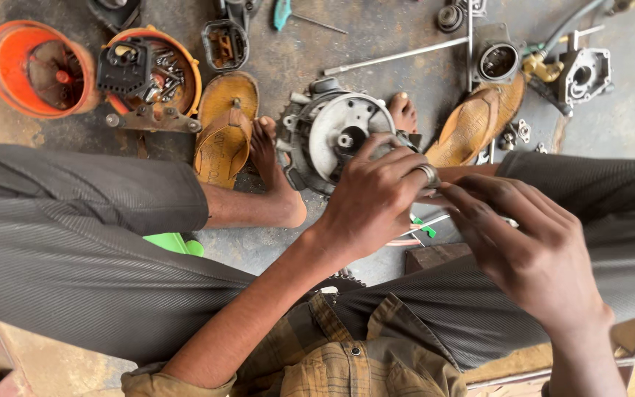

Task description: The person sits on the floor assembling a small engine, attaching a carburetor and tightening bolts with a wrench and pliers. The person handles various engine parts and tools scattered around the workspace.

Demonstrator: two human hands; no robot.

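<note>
**Two hands meet over a round engine part on the workshop floor**

Seen from above, a person sits with knees spread, bare feet on the stained concrete floor. The left hand reaches forward, its fingers curled around a small silvery ring-shaped piece pinched at the fingertips, right at the edge of a round grey metal engine part that sits on the floor between the feet. The right hand comes in from the side with fingers partly bent and close together, its fingertips touching or nearly touching that small piece; whether it grips anything I cannot tell, since the motion blurs it.

A brown sandal lies just left of the engine part beside one foot, and a second sandal lies to its right. Farther off on the floor sit an orange round cover and an orange bowl holding a black part and small hardware. A long metal rod lies beyond the engine part, near a grey housing at the upper right. A bit of green plastic shows below the left knee.
</note>
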